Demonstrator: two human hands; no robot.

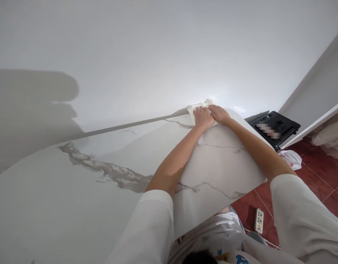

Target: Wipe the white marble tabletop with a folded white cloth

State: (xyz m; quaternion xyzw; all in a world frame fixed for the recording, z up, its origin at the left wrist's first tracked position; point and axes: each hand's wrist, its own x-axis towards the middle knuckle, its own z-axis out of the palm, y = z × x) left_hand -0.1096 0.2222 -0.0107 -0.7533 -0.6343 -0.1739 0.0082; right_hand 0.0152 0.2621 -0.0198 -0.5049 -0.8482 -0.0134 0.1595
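A white marbled tabletop (103, 205) runs along the wall. At its far edge, my left hand (203, 116) lies on a white cloth (191, 110), fingers spread over it and pressing it flat. My right hand (219, 114) is right beside it, fingers extended toward the left hand and resting on the cloth's right part. Both forearms stretch out over the table. Some of the cloth shows to the left of my left hand and beyond the fingertips, near the wall; the rest is hidden under the hands.
The white wall (147, 55) rises behind the table. To the right are a black case (289, 126) and a white plastic bag (292, 159). A power strip (259, 220) with a cable lies on the red tiled floor (319, 183).
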